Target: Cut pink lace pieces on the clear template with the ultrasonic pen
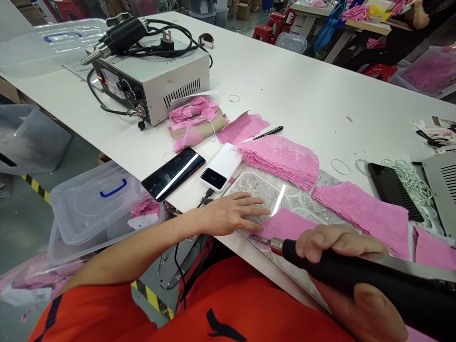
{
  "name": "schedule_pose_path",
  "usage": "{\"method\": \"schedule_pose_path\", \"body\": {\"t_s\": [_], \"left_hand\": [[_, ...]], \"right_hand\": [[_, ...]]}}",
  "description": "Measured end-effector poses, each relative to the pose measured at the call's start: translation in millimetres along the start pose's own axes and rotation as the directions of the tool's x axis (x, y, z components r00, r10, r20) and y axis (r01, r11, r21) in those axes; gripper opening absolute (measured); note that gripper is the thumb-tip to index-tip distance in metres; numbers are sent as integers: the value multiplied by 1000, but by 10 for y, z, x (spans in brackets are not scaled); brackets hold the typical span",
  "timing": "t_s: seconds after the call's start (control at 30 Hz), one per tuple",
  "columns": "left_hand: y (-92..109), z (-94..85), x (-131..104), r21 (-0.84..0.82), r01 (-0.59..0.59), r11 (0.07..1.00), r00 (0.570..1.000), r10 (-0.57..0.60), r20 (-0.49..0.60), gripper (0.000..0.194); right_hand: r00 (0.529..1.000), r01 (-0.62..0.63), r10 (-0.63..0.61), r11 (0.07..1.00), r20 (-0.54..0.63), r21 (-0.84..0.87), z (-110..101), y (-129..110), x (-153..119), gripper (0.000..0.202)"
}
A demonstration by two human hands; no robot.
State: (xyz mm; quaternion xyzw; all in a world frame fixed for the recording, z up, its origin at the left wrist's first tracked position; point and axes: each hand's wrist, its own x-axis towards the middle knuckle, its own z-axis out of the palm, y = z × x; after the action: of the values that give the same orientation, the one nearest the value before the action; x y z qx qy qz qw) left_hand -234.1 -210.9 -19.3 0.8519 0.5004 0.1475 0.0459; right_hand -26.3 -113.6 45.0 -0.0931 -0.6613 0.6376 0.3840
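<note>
My right hand [349, 266] is wrapped round a thick black handheld tool [327, 270] with a metal tip, which points left at the edge of a flat pink fabric piece [288, 224]. My left hand [235, 213] lies with fingers spread on a clear patterned plate [254, 185], its fingertips at the left end of that fabric. A stack of pink lace pieces [281, 159] rests on the plate's far side, and another pink lace piece [363, 209] lies to the right. Part of the fabric is hidden behind the tool and my right hand.
A grey control box [178, 80] with a second black tool [124, 35] on top stands at the back left. Nearer are a phone [174, 173], a white power bank [224, 164] with a cable, and a pen [269, 132]. Lidded plastic boxes [96, 204] stand left below the table.
</note>
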Motion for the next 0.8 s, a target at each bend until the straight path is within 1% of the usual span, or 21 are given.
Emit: {"method": "schedule_pose_path", "body": {"t_s": [0.17, 0.3, 0.4, 0.47, 0.53, 0.6, 0.7, 0.8], "left_hand": [[-6, 12, 2, -3, -13, 1000, 1000, 13, -10, 38], [-6, 9, -12, -17, 3, 1000, 1000, -3, 0, 40], [22, -25, -16, -33, 20, 999, 998, -22, -51, 49], [53, -46, -4, -40, 30, 999, 994, -34, -103, 55], [85, -46, 26, -44, 33, 999, 988, -39, -150, 54], [113, -16, 74, -42, 23, 999, 982, -31, -185, 45], [143, 60, 169, -19, 19, 1000, 980, -23, -197, 34], [159, 119, 250, 18, 39, 999, 983, -36, -178, 32]], "right_hand": [[997, 4, -6, 1000, 76, 21, -96, 64, -60, 16], [995, 29, -32, 999, 95, 34, -64, 44, -41, 19], [998, 61, -61, 998, 0, 30, -84, -19, 12, 20], [990, 76, -73, 997, -120, 24, -178, -48, 56, 20], [965, 113, -111, 994, -236, -1, -320, -47, 106, 21], [934, 173, -178, 984, -311, -44, -462, -11, 162, 20], [898, 242, -250, 968, -362, -69, -578, 83, 244, 17], [888, 263, -264, 963, -377, -53, -562, 177, 298, 17]]}}
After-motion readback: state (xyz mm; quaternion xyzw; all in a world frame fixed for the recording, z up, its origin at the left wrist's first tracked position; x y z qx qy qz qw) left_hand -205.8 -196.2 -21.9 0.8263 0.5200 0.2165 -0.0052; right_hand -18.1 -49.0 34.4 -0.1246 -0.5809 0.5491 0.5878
